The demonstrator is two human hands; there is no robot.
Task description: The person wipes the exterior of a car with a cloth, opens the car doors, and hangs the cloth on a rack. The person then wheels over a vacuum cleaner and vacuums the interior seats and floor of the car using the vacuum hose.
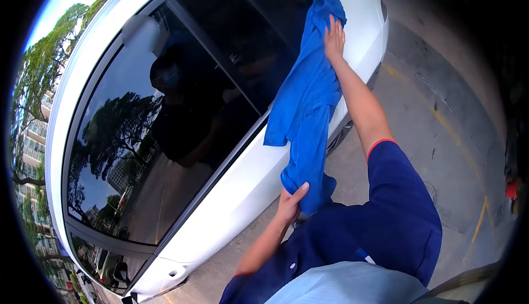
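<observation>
A long blue cloth [308,95] lies draped and creased along the side of a white car [226,199], over the lower window edge and the body panel. My left hand [289,204] grips the near end of the cloth, its thumb on top. Farther up, my right hand [334,38] presses on the cloth's far end with the fingers stretched out flat. Between the two hands the cloth hangs in folds, hiding part of the panel beneath.
Dark side windows [138,139] reflect trees, buildings and a person. A door handle [175,273] is at lower left. Grey pavement [419,155] with worn yellow lines runs along the car's right side. Trees [41,78] stand beyond the roof.
</observation>
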